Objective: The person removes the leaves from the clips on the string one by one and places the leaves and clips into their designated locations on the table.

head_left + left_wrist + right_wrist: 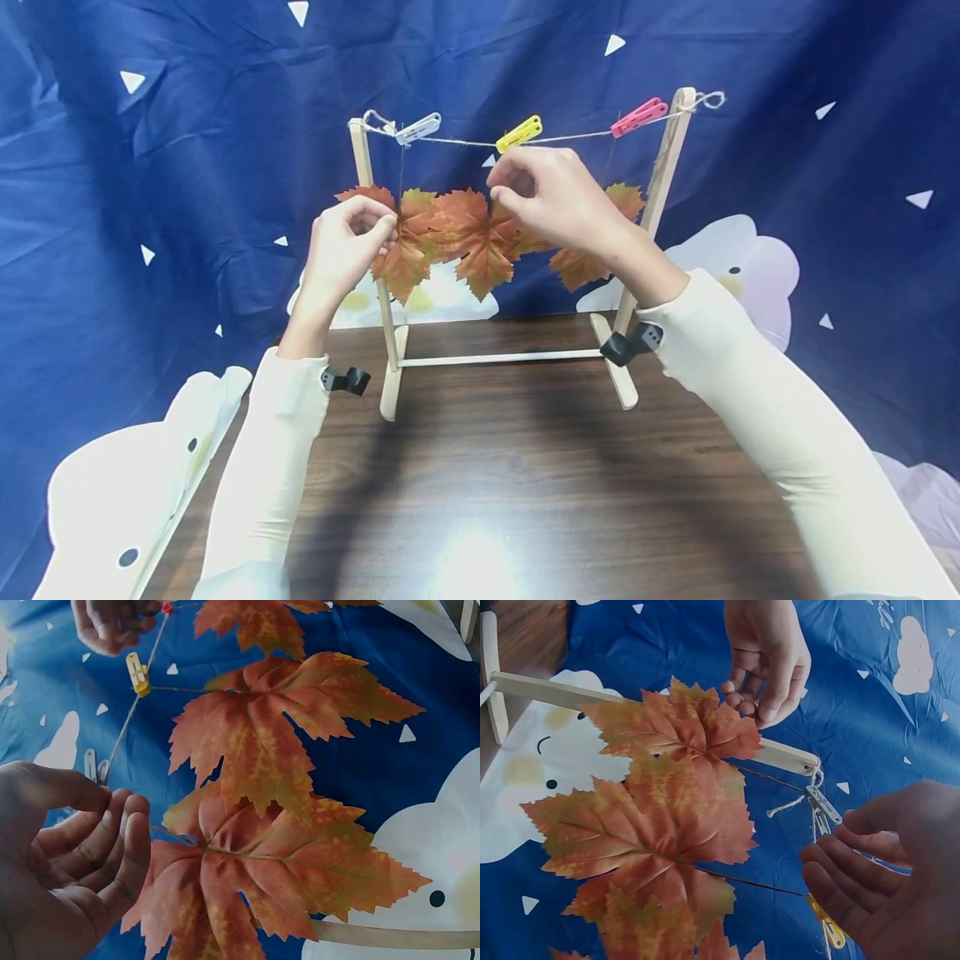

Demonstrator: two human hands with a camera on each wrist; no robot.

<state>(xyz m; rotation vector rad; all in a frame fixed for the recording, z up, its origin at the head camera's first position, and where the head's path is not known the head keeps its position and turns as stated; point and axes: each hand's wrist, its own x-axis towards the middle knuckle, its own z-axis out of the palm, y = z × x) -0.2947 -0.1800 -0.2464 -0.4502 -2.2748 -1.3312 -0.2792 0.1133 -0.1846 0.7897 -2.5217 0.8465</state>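
Observation:
Three orange-red maple leaves hang by thin stems from clothespins on a string [461, 142]. A pale clothespin [420, 128] is above the left leaf [408, 254], a yellow clothespin [521, 132] above the middle leaf [483, 246], and a pink clothespin [640, 117] above the right leaf [577, 268]. My left hand [341, 246] is beside the left leaf with loosely bent fingers and nothing visible in them. Just below the yellow clothespin, my right hand [558, 196] hovers in front of the leaves; its relaxed fingers [862, 870] hold nothing in the right wrist view.
The string runs between two wooden posts [667, 167], joined low down by a white rod [502, 358]. Their feet stand on a dark wooden table [480, 467]. Behind hangs a blue cloth [225, 100] with white triangles and cloud figures.

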